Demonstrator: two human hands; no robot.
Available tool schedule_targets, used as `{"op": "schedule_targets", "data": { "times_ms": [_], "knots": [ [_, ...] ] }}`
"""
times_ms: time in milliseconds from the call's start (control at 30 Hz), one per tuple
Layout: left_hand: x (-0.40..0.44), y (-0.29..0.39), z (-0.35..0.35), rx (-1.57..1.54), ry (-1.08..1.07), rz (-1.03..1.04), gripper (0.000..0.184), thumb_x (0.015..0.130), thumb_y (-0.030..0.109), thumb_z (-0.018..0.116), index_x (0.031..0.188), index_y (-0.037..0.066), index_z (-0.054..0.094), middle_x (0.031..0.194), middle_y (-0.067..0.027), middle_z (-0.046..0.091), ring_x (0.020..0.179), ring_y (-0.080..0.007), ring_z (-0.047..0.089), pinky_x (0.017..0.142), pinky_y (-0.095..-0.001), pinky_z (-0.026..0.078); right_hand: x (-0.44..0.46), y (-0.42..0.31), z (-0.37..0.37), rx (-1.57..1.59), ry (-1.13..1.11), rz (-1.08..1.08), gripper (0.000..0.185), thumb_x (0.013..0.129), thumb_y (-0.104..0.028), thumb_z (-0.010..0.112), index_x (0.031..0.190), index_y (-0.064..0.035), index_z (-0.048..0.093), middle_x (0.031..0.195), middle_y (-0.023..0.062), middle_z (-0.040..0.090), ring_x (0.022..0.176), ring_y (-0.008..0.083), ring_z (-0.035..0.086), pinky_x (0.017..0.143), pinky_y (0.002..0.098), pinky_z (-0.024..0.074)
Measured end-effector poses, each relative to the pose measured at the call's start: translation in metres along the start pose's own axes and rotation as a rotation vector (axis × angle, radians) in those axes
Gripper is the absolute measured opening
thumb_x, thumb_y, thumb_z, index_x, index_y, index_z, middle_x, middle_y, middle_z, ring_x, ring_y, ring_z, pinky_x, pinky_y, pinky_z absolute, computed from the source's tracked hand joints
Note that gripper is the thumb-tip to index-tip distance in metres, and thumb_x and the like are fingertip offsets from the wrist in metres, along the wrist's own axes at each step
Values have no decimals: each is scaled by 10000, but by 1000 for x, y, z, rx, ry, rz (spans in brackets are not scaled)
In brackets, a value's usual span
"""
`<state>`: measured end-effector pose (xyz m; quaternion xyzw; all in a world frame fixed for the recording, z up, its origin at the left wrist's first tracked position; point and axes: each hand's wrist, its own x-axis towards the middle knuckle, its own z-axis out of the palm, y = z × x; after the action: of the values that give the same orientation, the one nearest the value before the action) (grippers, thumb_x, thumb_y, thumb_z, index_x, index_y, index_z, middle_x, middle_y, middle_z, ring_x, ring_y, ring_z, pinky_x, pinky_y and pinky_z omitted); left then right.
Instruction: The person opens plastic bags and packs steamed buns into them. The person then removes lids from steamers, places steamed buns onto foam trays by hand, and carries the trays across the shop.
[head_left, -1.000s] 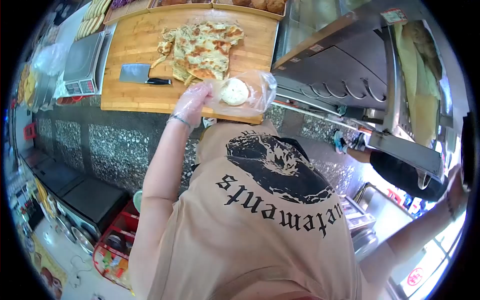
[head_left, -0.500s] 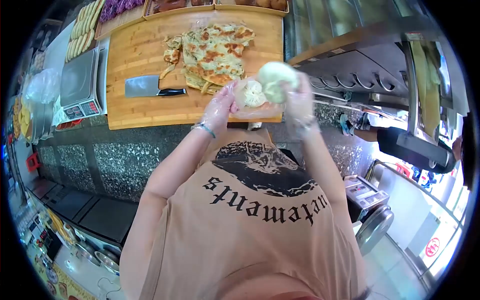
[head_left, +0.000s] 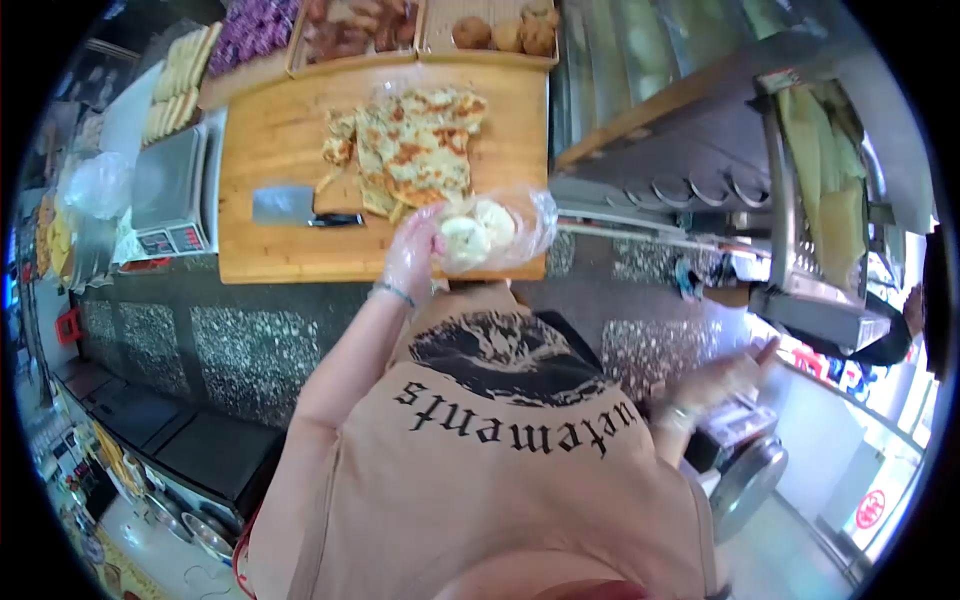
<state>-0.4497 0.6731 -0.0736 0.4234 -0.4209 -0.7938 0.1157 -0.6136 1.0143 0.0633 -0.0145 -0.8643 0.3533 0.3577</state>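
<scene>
My left hand (head_left: 410, 250), in a clear plastic glove, is closed on a clear plastic bag (head_left: 540, 225). Inside the bag are pale steamed buns (head_left: 465, 240), held over the front edge of the wooden cutting board (head_left: 270, 140). My right hand (head_left: 715, 385), gloved too, is away to the right by my side, blurred, with at least one finger stretched out and nothing visible in it. Browned flatbread (head_left: 420, 135) lies on the board beyond the bag, with cut pieces at its left. A cleaver (head_left: 285, 204) with a black handle lies left of the flatbread.
A digital scale (head_left: 170, 190) stands left of the board. Trays of shredded purple food (head_left: 250, 30), browned meat (head_left: 355, 30) and round brown items (head_left: 505, 35) line the back. Metal shelving (head_left: 690, 150) is at the right. A steel lid (head_left: 750, 485) stands near my right side.
My right hand has let go of a pale bun, which appears to be in the bag now, and swung down to the right. My left hand with the bag has shifted slightly left and nearer.
</scene>
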Motion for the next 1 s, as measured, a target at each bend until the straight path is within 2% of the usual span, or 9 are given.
{"op": "schedule_targets", "data": {
  "times_ms": [67, 167, 333, 533, 600, 700, 800, 900, 1000],
  "knots": [
    [-1, 0, 5, -1, 28, 18, 401, 867, 129, 440, 1238, -3, 514, 669, 36, 452, 643, -61, 408, 619, -175, 336, 38, -59, 0, 332, 77, -218, 602, 992, -391, 241, 1405, 46, 225, 1471, 174, 236, 1357, 266, 247, 1106, 390, 215],
    [2, -5, 6, 10, 23, 7, 408, 856, 119, 448, 1245, 15, 514, 658, 34, 450, 628, -71, 407, 602, -179, 335, 65, -58, 39, 159, -48, -364, 769, 946, -540, 210, 1431, 50, 120, 1479, 250, 170, 1401, 337, 88, 1128, 444, 111],
    [-8, 3, 22, 1, 60, 13, 386, 867, 91, 432, 1235, 13, 519, 678, 25, 472, 623, -71, 427, 600, -181, 351, 99, -100, 78, 301, -220, -240, 739, 946, -390, 445, 1414, 87, 130, 1487, 276, 111, 1397, 342, 105, 1134, 398, 84],
    [-12, -12, 23, -19, 112, 48, 315, 871, 82, 433, 1145, 7, 567, 693, 15, 479, 650, -74, 443, 613, -188, 354, 52, -97, 108, 526, -395, -322, 588, 910, -110, 413, 1437, 11, 181, 1484, 195, 214, 1374, 295, 216, 1127, 410, 145],
    [-15, -6, 31, -2, 128, 42, 298, 861, 87, 442, 1116, 10, 577, 680, 10, 479, 641, -84, 443, 607, -204, 359, -8, -59, 121, 652, -854, -311, 739, 754, 40, 506, 1428, -7, 206, 1462, 165, 254, 1365, 278, 242, 1135, 412, 154],
    [-13, -24, 26, 239, 181, 112, 239, 843, 123, 446, 985, 24, 611, 686, -46, 546, 663, -150, 507, 651, -267, 410, -100, -48, 165, 464, -1228, -260, 959, 711, -208, 734, 1427, 40, 146, 1511, 213, 98, 1404, 343, 81, 1144, 389, 99],
    [-23, -22, 34, 927, 44, 447, 249, 866, 170, 404, 828, 17, 596, 790, -114, 633, 810, -231, 596, 783, -311, 440, -146, 5, 234, 189, -1379, -487, 674, 806, -184, 619, 1370, -2, 299, 1351, 237, 392, 1254, 324, 395, 1024, 400, 333],
    [-38, -2, 32, 652, 76, 328, 242, 875, 177, 419, 786, 17, 578, 755, -107, 622, 788, -246, 591, 780, -334, 444, -119, -22, 224, -187, -1621, -105, 313, 866, -136, 504, 1156, -21, 527, 974, 202, 642, 891, 309, 627, 800, 397, 479],
    [-62, 20, 9, 299, 117, 407, 221, 885, 152, 420, 787, 11, 559, 727, -87, 587, 750, -228, 572, 780, -324, 439, -107, 18, 221, 274, -1449, -92, 221, 838, -91, 504, 1024, -5, 590, 886, 162, 644, 817, 241, 611, 769, 337, 477]
  ]
}}
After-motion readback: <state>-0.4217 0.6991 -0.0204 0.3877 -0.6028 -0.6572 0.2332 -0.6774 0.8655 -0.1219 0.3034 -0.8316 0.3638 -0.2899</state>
